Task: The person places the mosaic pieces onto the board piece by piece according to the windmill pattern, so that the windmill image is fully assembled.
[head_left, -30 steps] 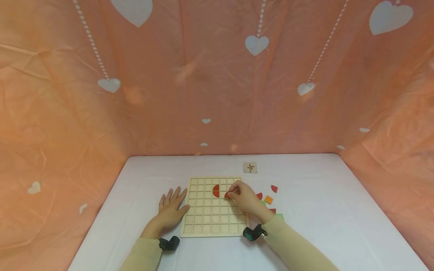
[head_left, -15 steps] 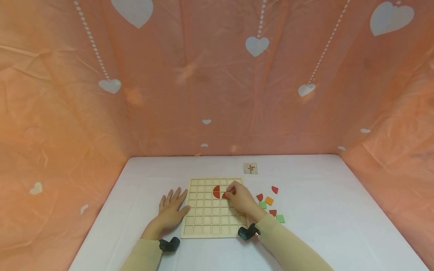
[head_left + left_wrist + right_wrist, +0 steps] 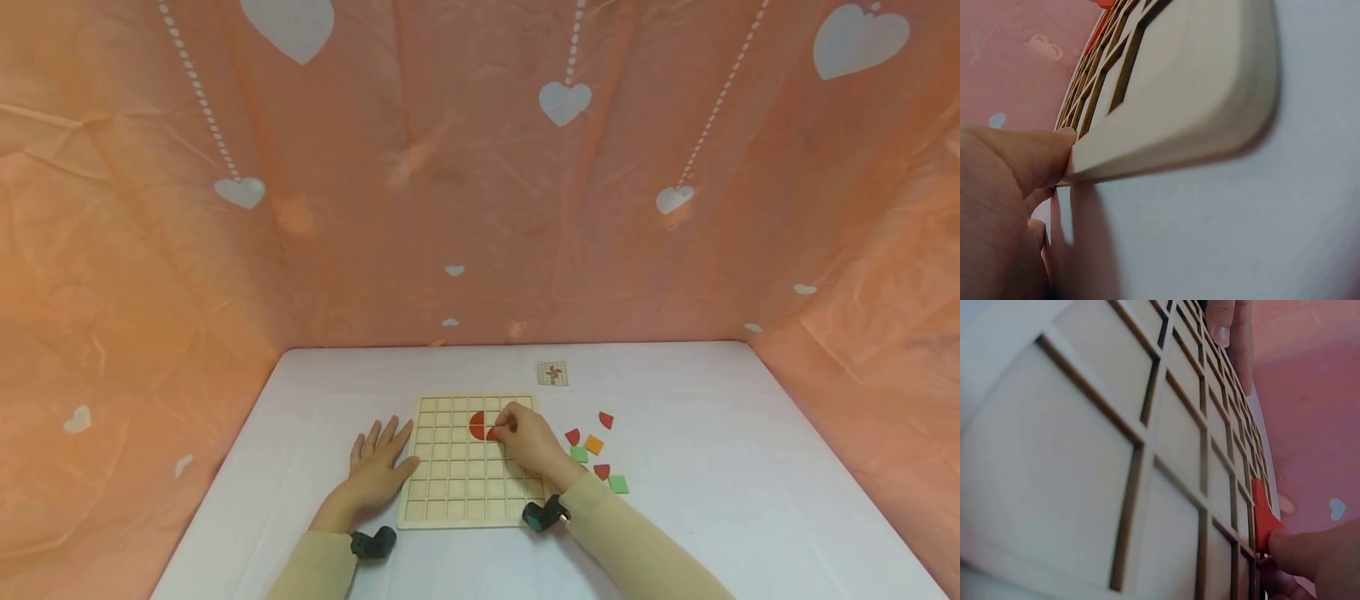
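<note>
A wooden grid board (image 3: 457,490) lies on the white table, two red quarter-circle pieces (image 3: 477,418) set side by side in its upper middle cells. Between thumb and fingers, my right hand (image 3: 531,442) pinches another red quarter-circle piece (image 3: 1264,526), held at the cells just right of those two. The right wrist view shows the thumb against this piece, low over the grid. My left hand (image 3: 377,471) lies with fingers spread along the board's left side. Its thumb (image 3: 1044,153) touches the board's edge in the left wrist view.
Right of the board lie loose pieces: several red quarter-circles (image 3: 606,420), an orange square (image 3: 594,445) and two green squares (image 3: 618,484). A small card with a printed pinwheel pattern (image 3: 552,373) lies behind the board. An orange cloth with hearts (image 3: 480,208) surrounds the table.
My right hand has moved slightly left with the red quarter-circle piece, closer to the two placed ones, uncovering loose pieces at the right. The left hand stays at the board's edge.
</note>
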Demonstrator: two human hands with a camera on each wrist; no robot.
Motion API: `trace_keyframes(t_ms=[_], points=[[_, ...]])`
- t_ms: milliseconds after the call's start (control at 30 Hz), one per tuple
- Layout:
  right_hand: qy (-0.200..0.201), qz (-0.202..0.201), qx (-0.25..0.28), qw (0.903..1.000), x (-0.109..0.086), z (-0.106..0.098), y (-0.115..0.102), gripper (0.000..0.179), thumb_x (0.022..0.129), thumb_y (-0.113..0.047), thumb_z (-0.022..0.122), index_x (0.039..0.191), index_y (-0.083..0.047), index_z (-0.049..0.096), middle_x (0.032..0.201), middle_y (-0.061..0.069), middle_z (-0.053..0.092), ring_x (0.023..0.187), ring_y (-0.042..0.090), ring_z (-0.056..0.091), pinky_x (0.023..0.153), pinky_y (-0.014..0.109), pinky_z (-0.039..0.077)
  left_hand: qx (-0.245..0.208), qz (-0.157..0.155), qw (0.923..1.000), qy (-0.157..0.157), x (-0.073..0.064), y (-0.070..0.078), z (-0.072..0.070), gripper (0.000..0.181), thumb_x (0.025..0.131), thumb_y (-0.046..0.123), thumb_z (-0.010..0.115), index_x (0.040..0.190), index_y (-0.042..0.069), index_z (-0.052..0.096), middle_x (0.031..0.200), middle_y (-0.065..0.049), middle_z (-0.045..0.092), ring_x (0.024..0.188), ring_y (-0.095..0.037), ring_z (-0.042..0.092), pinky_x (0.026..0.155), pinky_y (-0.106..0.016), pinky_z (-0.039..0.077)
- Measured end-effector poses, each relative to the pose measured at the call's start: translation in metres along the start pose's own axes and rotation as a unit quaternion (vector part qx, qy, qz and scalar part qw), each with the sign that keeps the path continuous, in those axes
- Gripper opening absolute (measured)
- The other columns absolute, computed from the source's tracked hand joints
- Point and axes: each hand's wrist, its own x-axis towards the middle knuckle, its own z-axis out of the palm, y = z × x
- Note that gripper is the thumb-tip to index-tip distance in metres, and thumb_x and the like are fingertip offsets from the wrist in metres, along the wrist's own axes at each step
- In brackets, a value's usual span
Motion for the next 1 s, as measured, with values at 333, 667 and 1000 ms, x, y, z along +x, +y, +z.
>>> trace_keyframes(t_ms=[333,667,1000], points=[[0.012,-0.017,-0.036,0.9992,0.0,0.005,0.002,0.007,0.094,-0.019,0.066,0.089,-0.016,0.063,0.077,-0.006,0.056,0.071,0.013,0.051,0.064,0.029,0.045,0.004,0.0,1.0,-0.001,-0.001,-0.002,0.001,0.065,0.099,0.034,0.051,0.154,0.01,0.025,0.16,-0.017,0.008,0.145,-0.039,-0.008,0.111,-0.055,-0.015],[0.038,-0.044,-0.138,0.9888,-0.002,0.004,-0.005,0.009,0.091,-0.019,0.069,0.082,-0.017,0.071,0.079,-0.006,0.058,0.076,0.013,0.055,0.071,0.033,0.049,0.002,0.007,1.0,0.0,0.0,0.0,-0.001,0.064,0.099,0.032,0.052,0.153,0.009,0.026,0.16,-0.018,0.008,0.145,-0.039,-0.008,0.111,-0.055,-0.015],[0.058,-0.051,-0.186,0.9796,-0.003,0.0,-0.009,0.011,0.087,-0.023,0.073,0.092,-0.013,0.074,0.081,-0.003,0.062,0.078,0.017,0.06,0.069,0.034,0.052,0.001,0.008,1.0,0.001,0.0,-0.002,0.0,0.064,0.099,0.033,0.052,0.154,0.01,0.026,0.16,-0.017,0.007,0.145,-0.039,-0.008,0.111,-0.054,-0.015]])
